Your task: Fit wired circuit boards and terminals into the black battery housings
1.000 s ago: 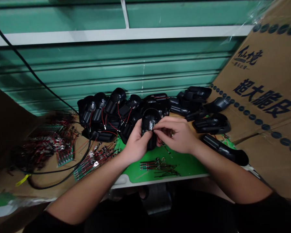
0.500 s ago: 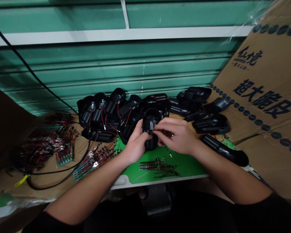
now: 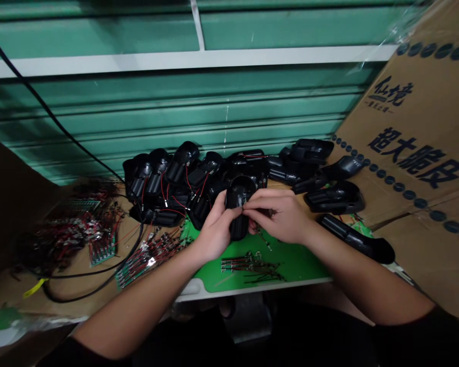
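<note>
My left hand (image 3: 216, 227) grips a black plastic housing (image 3: 237, 196) from the left, holding it upright over the green mat (image 3: 294, 260). The fingertips of my right hand (image 3: 279, 216) pinch at the housing's right side. Something thin may sit between them, but it is too small to tell, and my fingers hide that part of the housing. A heap of black housings with red wires (image 3: 176, 176) lies just beyond my hands. Wired metal terminals (image 3: 248, 264) lie on the mat below them.
More black housings (image 3: 334, 198) lie to the right, and a long one (image 3: 355, 237) sits near my right forearm. Small wired circuit boards (image 3: 101, 250) are spread at the left beside a black cable (image 3: 99, 283). Printed cardboard (image 3: 416, 153) and a green corrugated shutter (image 3: 176, 117) border the area.
The housing has turned in my hands, and its shiny face no longer shows. My right fingers stay at its side. The whole view has shifted slightly.
</note>
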`<state>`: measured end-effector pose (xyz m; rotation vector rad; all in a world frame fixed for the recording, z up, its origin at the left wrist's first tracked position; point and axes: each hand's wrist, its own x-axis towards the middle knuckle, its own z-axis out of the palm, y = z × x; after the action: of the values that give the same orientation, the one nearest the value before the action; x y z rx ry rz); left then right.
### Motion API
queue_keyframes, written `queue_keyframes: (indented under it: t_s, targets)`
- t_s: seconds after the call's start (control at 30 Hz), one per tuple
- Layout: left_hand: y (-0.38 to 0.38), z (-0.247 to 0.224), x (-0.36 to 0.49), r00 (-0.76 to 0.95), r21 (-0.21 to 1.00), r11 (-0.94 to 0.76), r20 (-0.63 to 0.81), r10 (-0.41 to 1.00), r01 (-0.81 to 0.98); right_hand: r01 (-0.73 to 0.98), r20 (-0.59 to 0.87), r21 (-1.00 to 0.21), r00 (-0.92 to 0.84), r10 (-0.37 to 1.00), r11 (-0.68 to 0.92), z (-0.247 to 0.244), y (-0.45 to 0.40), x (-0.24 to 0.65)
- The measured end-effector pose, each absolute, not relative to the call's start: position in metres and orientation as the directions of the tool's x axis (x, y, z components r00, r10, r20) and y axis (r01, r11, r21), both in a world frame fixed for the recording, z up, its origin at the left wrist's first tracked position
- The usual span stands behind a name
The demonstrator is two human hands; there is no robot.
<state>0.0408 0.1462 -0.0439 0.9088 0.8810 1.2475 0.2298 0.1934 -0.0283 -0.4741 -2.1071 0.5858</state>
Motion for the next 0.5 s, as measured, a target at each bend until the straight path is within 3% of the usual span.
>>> queue_keyframes:
  t_s: [0.13, 0.23, 0.37, 0.5]
  targets:
    - [0.147, -0.043, 0.04, 0.004, 0.925, 0.043, -0.045, 0.999, -0.377, 0.133, 0.499, -0.775, -0.47, 0.728, 0.618, -0.026, 0.187, 0.227]
    - [0.147, -0.04, 0.041, 0.007, 0.921, 0.079, -0.082, 0.997, -0.382, 0.153, 0.304, -0.911, -0.375, 0.875, 0.382, -0.027, 0.185, 0.222]
    - [0.147, -0.041, 0.041, -0.012, 0.934, 0.036, -0.043, 0.999, -0.356, 0.061, 0.077, -0.992, -0.408, 0.91, 0.111, -0.029, 0.186, 0.216]
    - [0.147, -0.043, 0.041, 0.003, 0.943, -0.01, 0.012, 1.0, -0.331, 0.024, 0.007, -1.0, -0.468, 0.884, 0.02, -0.03, 0.186, 0.213]
